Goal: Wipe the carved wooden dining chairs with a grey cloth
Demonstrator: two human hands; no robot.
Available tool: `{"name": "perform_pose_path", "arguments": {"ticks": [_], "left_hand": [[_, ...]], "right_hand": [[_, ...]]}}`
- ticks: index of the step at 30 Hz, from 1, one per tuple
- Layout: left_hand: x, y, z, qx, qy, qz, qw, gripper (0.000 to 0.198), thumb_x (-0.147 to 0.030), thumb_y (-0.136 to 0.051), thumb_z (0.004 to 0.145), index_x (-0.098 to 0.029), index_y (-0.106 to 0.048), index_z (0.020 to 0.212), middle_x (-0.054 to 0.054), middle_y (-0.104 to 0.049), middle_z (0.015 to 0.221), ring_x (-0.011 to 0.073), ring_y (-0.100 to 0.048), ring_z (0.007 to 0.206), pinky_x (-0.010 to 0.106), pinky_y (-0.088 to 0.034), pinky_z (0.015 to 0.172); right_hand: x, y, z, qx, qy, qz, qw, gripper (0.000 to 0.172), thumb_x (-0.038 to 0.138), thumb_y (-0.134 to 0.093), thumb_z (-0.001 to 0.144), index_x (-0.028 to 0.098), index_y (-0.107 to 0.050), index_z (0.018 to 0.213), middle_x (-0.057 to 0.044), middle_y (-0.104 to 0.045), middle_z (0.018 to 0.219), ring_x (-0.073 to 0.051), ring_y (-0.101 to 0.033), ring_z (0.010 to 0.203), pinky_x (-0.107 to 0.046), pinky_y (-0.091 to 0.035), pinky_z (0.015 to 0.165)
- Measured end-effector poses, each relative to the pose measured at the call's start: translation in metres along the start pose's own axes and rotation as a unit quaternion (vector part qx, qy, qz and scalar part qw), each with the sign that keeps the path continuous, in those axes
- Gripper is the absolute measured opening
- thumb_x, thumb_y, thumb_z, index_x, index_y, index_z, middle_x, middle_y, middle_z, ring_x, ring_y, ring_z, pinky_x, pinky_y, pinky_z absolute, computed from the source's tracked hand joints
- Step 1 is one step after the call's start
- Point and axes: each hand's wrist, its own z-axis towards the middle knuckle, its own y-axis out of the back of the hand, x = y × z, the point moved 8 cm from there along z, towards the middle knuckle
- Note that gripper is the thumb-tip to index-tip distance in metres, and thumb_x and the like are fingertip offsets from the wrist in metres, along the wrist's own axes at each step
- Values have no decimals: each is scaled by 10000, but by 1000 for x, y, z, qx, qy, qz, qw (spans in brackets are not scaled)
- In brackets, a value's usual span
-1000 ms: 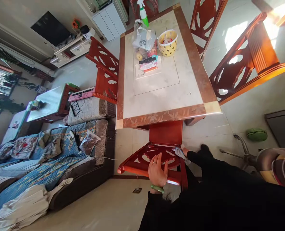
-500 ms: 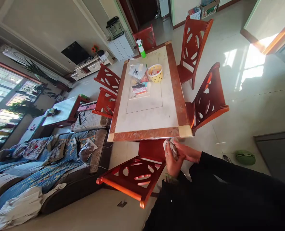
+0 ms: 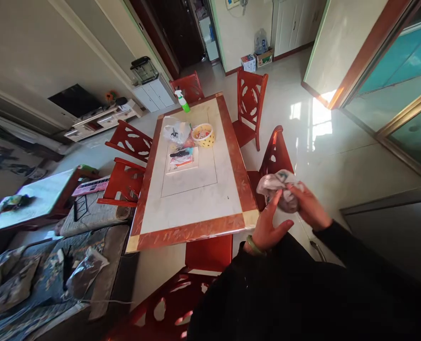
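Note:
A crumpled pale cloth (image 3: 280, 189) with a dark greenish mark is bunched up off the table's near right corner. My right hand (image 3: 310, 206) grips it from the right, thumb pressed on top. My left hand (image 3: 270, 228), with a green bangle at the wrist, has its thumb and fingers spread. One of its fingertips meets the cloth's lower edge; the other fingers are partly hidden. Left of the hands stands the dining table (image 3: 192, 203), white-topped with a brown border.
On the table are a yellow basket (image 3: 207, 140), a clear plastic bag (image 3: 171, 133), a flat board (image 3: 192, 164) carrying small items, and a green spray bottle (image 3: 182, 102). Red wooden chairs surround it, one chair (image 3: 274, 151) close behind the cloth. A sofa (image 3: 104, 265) lies left.
Both hands have moved right and up from the table's front edge with the cloth, which is now more spread out. My left hand has loosened. The view has turned to the right.

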Motion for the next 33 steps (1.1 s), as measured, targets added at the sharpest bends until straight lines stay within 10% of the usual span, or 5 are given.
{"name": "perform_pose_path", "arguments": {"ticks": [5, 11, 16, 24, 33], "left_hand": [[49, -19, 49, -43, 67, 51, 996, 828, -482, -721, 1051, -333, -368, 1785, 111, -345, 1881, 377, -315, 1762, 672, -279, 1453], [153, -70, 99, -139, 210, 93, 963, 1110, -587, -804, 954, -190, -223, 1813, 260, -223, 1893, 442, -160, 1792, 716, -207, 1451], [173, -95, 120, -262, 264, 136, 918, 1080, -638, -742, 981, -215, -210, 1820, 251, -283, 1877, 423, -178, 1794, 640, -224, 1469], [166, -105, 95, -458, 329, 208, 800, 850, -726, -643, 1018, -243, -497, 1702, 222, -461, 1788, 409, -433, 1696, 629, -399, 1397], [171, -109, 94, -572, 306, 138, 748, 807, -728, -395, 1119, -239, -412, 1760, 175, -505, 1780, 327, -447, 1702, 577, -360, 1422]], "right_hand": [[89, 75, 75, -54, 241, -224, 943, 502, 588, -823, 912, 272, -760, 1297, -92, -790, 1372, -298, -760, 1285, -483, -630, 1169], [-10, 74, 146, 336, 295, -529, 722, 422, 479, -584, 1078, 288, -794, 1390, -107, -628, 1666, -380, -429, 1686, -693, -354, 1382], [-10, 76, 216, 452, 333, -537, 630, 397, 495, -562, 1099, 305, -793, 1360, -83, -791, 1425, -316, -671, 1410, -571, -513, 1212], [44, 31, 323, 428, 331, -490, 684, 387, 495, -457, 1093, 264, -696, 895, -96, -798, 1001, -248, -700, 987, -444, -580, 989], [93, 41, 383, 374, 347, -508, 694, 333, 473, -672, 933, 203, -714, 1123, -206, -609, 1588, -349, -537, 1535, -540, -384, 1361]]}}
